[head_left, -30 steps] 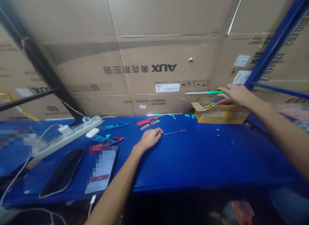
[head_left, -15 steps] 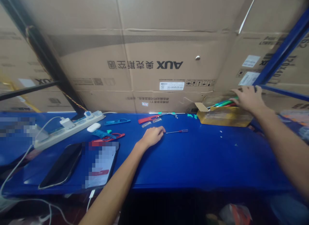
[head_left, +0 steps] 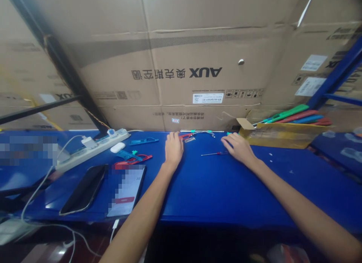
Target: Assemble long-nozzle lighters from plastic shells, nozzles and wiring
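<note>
My left hand point(head_left: 174, 148) rests on the table with its fingers bent together over the left part of a red plastic casing point(head_left: 186, 136), which stays in its place; the fingertips are partly hidden. A small clear-and-metal strip point(head_left: 190, 139) lies beside it. My right hand point(head_left: 240, 148) hovers low over the table, thumb and fingers apart. It is close to a screwdriver point(head_left: 210, 154), whose handle end lies by the fingers, and to small teal clips point(head_left: 229, 133) behind the fingertips. Thin wires point(head_left: 207, 132) run between the hands at the back.
A cardboard box point(head_left: 279, 136) of green, red and blue plastic parts stands at the back right. To the left are blue point(head_left: 144, 141) and red casings point(head_left: 145, 157), a white earbud case point(head_left: 118, 147), a power strip point(head_left: 92, 150), a dark phone point(head_left: 85, 189) and a lit screen point(head_left: 127, 191).
My right hand has come away from the box to the middle of the table. My left hand has moved forward, off the screwdriver's tip and onto the red casing. The view has shifted slightly.
</note>
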Demonstrator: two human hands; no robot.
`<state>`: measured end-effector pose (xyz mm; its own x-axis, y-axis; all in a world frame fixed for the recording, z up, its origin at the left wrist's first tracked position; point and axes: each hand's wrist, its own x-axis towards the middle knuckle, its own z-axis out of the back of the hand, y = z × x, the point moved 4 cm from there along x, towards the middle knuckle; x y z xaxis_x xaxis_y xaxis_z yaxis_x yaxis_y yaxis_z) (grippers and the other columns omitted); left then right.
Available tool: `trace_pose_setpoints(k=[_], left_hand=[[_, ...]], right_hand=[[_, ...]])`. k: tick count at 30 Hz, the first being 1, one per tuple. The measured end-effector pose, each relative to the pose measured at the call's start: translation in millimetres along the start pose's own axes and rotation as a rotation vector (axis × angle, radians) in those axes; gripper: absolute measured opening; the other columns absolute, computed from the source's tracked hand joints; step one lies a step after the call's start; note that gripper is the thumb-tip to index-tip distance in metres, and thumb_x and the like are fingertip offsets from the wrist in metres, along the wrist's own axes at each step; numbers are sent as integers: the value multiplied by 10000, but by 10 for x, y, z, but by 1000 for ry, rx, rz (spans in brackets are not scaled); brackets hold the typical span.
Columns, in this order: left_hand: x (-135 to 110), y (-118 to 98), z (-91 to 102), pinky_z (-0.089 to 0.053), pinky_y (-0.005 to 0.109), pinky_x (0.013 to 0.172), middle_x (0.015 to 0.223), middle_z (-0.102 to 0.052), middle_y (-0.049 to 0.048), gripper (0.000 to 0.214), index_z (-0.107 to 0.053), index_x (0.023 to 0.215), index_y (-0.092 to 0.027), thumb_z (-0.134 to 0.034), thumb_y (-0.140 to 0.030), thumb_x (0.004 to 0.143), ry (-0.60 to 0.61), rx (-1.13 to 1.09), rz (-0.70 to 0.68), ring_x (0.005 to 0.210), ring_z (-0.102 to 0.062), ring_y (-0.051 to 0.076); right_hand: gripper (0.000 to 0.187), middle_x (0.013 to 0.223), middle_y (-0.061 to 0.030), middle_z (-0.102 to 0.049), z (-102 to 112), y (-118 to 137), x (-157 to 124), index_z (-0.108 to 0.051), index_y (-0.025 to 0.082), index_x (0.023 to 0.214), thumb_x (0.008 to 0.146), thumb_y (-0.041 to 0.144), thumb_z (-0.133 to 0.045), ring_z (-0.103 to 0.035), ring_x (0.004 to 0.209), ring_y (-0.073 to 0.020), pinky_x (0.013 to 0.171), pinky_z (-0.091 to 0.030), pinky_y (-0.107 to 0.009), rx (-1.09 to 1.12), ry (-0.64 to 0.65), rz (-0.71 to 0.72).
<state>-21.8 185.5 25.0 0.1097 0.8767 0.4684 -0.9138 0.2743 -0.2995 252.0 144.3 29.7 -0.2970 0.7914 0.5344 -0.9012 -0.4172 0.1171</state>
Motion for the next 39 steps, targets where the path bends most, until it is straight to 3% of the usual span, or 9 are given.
trace_pose_setpoints(k=[5,11,17,20,24,26,28,34,39], left_hand=[[29,128,-131,-358,469,1114,1441,-537,153,389,-587,1302,-157,-345,-338,1058,58,78,38,1357,-412,320],[22,131,-182,-323,503,1129,1388,-589,133,388,-646,1207,-185,-297,-269,1058,131,94,44,1279,-482,293],[20,142,-14,-362,518,1105,1396,-565,156,368,-620,1251,-168,-351,-160,1000,104,126,98,1284,-480,318],[36,246,165,-382,565,1097,1459,-495,173,411,-594,1293,-188,-443,-98,921,87,142,235,1365,-432,348],[48,567,376,-335,751,1044,1506,-425,231,361,-589,1292,-163,-492,-231,951,62,185,529,1465,-274,485],[64,731,421,-308,791,1028,1561,-353,250,375,-580,1301,-144,-492,-283,964,42,214,604,1506,-149,513],[83,858,401,-297,787,1043,1567,-353,251,405,-569,1318,-144,-476,-343,977,53,174,659,1511,-157,501],[89,778,193,-281,743,1078,1495,-466,255,496,-583,1341,-139,-422,-458,998,194,217,535,1460,-292,487],[20,506,158,-318,706,1066,1379,-541,276,551,-591,1315,-76,-452,-498,989,164,305,399,1313,-458,482]], right_hand=[[369,1127,-96,-677,-150,20,-75,-760,264,1098,959,528,-542,-609,1069,-276,983,-487,-463,281,212,88],[368,1088,-90,-687,-173,-148,-96,-779,270,977,949,540,-531,-619,1059,-276,1013,-476,-501,341,207,12],[416,1086,-100,-705,-86,-342,-133,-768,238,962,945,564,-510,-624,1067,-277,1026,-466,-490,360,159,-56],[439,1063,-93,-716,-64,-361,-123,-763,235,902,965,555,-469,-629,1064,-270,1025,-465,-477,359,147,-73],[446,1044,-95,-717,-58,-305,-93,-754,226,861,977,527,-446,-633,1054,-261,1011,-473,-465,352,137,-64],[430,1041,-89,-716,-73,-274,-82,-749,229,863,981,508,-444,-630,1056,-251,1011,-475,-457,349,143,-52],[415,1038,-82,-715,-95,-261,-77,-748,233,874,981,499,-447,-627,1057,-243,1015,-475,-448,349,148,-47],[418,1043,-87,-704,-122,-272,-80,-740,228,861,985,488,-438,-615,1062,-245,1030,-457,-445,352,158,-35],[413,1013,-88,-702,-83,-237,-70,-728,226,827,985,476,-441,-619,1033,-250,1007,-462,-446,357,153,-20]])
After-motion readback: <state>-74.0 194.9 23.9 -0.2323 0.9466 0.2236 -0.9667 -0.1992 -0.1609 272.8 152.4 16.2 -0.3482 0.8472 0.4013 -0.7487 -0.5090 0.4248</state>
